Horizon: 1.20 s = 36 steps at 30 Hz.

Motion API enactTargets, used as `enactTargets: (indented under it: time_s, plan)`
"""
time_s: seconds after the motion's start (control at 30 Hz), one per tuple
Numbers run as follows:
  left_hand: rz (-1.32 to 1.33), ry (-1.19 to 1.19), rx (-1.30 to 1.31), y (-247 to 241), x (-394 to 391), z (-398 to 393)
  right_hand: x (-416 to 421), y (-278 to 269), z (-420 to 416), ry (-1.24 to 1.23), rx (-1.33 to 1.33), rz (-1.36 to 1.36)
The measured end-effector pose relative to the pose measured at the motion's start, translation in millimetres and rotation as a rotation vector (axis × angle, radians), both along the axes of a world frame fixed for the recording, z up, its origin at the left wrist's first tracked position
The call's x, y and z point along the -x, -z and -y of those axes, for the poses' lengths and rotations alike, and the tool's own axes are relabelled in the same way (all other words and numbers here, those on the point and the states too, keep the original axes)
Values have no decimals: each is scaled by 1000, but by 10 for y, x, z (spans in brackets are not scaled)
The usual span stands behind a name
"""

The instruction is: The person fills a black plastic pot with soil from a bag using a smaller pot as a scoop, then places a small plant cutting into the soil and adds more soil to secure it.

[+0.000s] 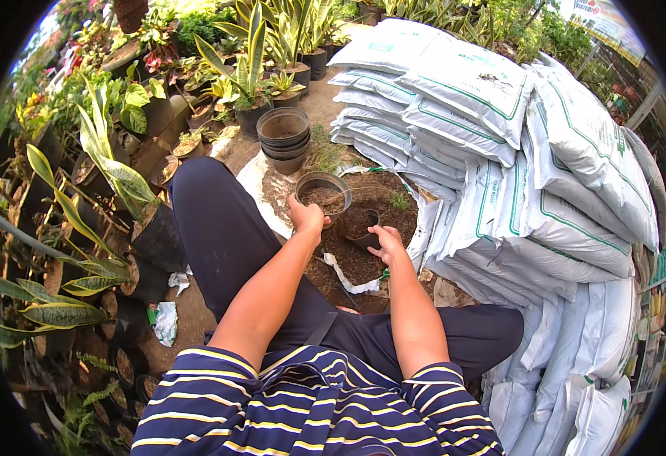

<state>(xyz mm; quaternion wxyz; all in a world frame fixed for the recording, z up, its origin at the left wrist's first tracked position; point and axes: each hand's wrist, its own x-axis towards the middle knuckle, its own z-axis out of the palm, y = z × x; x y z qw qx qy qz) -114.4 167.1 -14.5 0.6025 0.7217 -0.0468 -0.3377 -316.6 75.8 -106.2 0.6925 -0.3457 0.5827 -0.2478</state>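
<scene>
My left hand point(307, 216) grips the near left rim of a round plastic plant pot point(323, 196) with some soil and a thin stem in it. Just to the right, my right hand point(387, 242) holds a smaller dark pot point(362, 228), tilted, with its lower part against the dark soil mix point(390, 196). That soil lies in an opened white sack point(418, 228) spread on the ground before me. A small green sprig point(399, 199) shows on the soil's far side.
Beyond my left hand stands a stack of empty plastic pots point(284, 139). White sacks point(475, 91) with green lines are piled high at the right. Potted snake plants point(253, 85) and others crowd the left and far side. A torn white wrapper point(166, 323) lies left of my leg.
</scene>
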Motion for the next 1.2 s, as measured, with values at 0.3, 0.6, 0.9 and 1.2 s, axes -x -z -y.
enactTargets:
  time_s: [0.3, 0.6, 0.9, 1.2]
  plan:
    - [-17, 42, 38, -1, -25, -13, 576, -235, 275, 110, -3, -70]
    - [-6, 159, 53, 127, 26, 21, 539, -1285, 174, 45, 287, -99]
    - [-31, 298, 149, 279, 214, 143, 231, -1508, 114, -78, 880, -280]
    - [-103, 361, 137, 363, 209, 161, -79, -1515, -226, -260, 1300, -540]
